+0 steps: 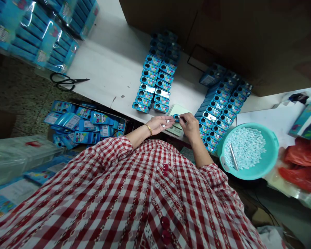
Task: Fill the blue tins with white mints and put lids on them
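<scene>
My left hand [158,124] is turned palm up, lightly cupped, and carries a few small white candies [163,126]. Its fingertips reach the edge of a small blue tin [175,118] with a round opening. Over that tin, my right hand [190,126] is closed in a pinch on a white candy [179,117]. The tin stands on or beside a pale scale-like device [176,130], partly covered by my hands. To the left stand two rows of blue tins [148,82] with dark openings. More tins [214,110] are stacked on the right, some with white candies showing in their openings.
A turquoise basin [272,152] of white candies holds a metal tube [233,157]. Black scissors [67,81] lie at the table's left edge, above a box of blue packets [85,122]. Wrapped blue packs [31,34] are at upper left; a large brown carton [223,34] rises behind.
</scene>
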### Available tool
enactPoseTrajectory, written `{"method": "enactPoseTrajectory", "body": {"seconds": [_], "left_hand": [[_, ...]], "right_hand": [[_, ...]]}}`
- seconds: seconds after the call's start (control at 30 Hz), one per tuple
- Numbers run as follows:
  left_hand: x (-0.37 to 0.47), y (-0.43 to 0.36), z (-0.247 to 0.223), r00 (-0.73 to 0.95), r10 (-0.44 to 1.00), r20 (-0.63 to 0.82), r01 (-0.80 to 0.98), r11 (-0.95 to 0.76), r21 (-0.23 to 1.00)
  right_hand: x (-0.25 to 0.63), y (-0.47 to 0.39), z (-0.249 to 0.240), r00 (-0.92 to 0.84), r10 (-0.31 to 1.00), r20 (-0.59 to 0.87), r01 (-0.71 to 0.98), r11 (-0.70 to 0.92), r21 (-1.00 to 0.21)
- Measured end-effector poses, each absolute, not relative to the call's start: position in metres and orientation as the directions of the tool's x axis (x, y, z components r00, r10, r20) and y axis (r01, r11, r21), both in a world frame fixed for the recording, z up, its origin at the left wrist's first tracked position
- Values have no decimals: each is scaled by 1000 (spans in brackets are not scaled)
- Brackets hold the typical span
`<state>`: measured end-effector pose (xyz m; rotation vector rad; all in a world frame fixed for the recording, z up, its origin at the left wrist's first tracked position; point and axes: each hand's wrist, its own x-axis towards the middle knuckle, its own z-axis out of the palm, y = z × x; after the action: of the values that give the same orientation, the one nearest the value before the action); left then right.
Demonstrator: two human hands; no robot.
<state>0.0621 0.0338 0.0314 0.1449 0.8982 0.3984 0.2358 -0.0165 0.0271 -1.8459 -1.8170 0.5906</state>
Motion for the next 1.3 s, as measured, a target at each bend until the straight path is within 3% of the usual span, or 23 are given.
{"method": "enactPoseTrajectory", "body": {"seconds": [0.17, 0.47, 0.73, 0.97, 1.3], "left_hand": [[45, 36, 27, 523, 420, -742, -294, 906, 305], [8, 31, 20, 410, 394, -822, -320, 907, 275], [1, 24, 20, 397, 366, -842, -318, 915, 248], [1, 18, 13, 407, 360, -839, -329, 915, 233], [-15, 13, 8, 367, 372, -853, -386, 895, 225]], "right_hand": [[244, -15, 24, 64, 998, -1, 777, -50, -628], [269, -42, 27, 399, 907, 133, 682, -197, -704], [277, -57, 22, 487, 857, 167, 665, -241, -707], [270, -45, 5, 196, 979, 50, 789, -127, -600], [239, -27, 7, -41, 997, -70, 889, 4, -457]]}}
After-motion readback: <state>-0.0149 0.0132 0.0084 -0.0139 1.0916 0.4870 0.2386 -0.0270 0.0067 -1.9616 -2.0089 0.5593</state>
